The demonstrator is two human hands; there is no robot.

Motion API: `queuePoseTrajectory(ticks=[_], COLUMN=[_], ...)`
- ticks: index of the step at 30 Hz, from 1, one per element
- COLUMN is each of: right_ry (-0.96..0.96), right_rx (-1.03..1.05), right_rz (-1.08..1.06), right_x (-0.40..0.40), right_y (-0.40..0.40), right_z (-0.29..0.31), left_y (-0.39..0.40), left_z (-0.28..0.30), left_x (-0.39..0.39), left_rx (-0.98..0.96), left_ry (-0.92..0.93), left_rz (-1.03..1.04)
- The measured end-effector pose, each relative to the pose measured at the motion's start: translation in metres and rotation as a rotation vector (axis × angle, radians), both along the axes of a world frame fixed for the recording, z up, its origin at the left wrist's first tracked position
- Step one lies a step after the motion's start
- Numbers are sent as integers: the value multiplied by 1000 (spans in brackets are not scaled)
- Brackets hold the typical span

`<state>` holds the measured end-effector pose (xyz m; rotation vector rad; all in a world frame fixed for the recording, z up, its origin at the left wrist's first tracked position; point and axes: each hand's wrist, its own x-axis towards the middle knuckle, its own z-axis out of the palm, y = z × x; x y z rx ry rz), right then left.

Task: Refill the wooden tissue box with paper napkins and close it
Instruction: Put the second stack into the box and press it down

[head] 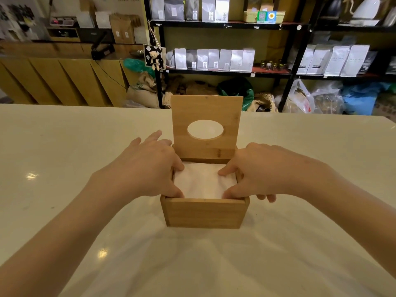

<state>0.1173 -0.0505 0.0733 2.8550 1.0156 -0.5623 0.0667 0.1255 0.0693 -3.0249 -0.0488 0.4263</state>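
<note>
Forearms enter from 7 and 5 o'clock. Left hand [150, 166] and right hand [255, 170] splayed, fingertips pressing stack of paper napkins [202, 182] down into wooden tissue box [204, 213], nothing gripped. Box at centre of pale countertop [64, 146]. Step, by judgement: seating napkins. Next: free fingers, swing upright lid [206, 127] toward 6 o'clock to shut. Shelves of coffee bags [214, 57] at 12 o'clock.

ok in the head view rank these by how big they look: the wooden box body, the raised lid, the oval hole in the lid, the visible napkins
1. wooden box body and raised lid: look alike, and the body sits nearer the camera, so unranked
2. napkins
3. oval hole
</note>
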Motion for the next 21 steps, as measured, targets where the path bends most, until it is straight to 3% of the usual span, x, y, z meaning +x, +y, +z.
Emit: queuePoseTrajectory(ticks=[5, 9, 12, 14, 21], right_ry=[10, -168, -541, -730, -727], right_rx=[113, 481, 766, 779, 528], right_rz=[10, 18, 85, 119, 88], right_x=[0, 5, 16, 24, 39], right_y=[-5, -15, -22, -20, -5], right_z=[9, 31, 41, 40, 13], left_y=[1, 8, 16, 18, 20], left_z=[9, 37, 50, 48, 24], left_x=[-4, -9, 0, 8, 32], left_rx=[2, -279, -340, -325, -183], left_ry=[-50, -506, -818, -873, -738], left_rz=[-34, -82, -92, -104, -106])
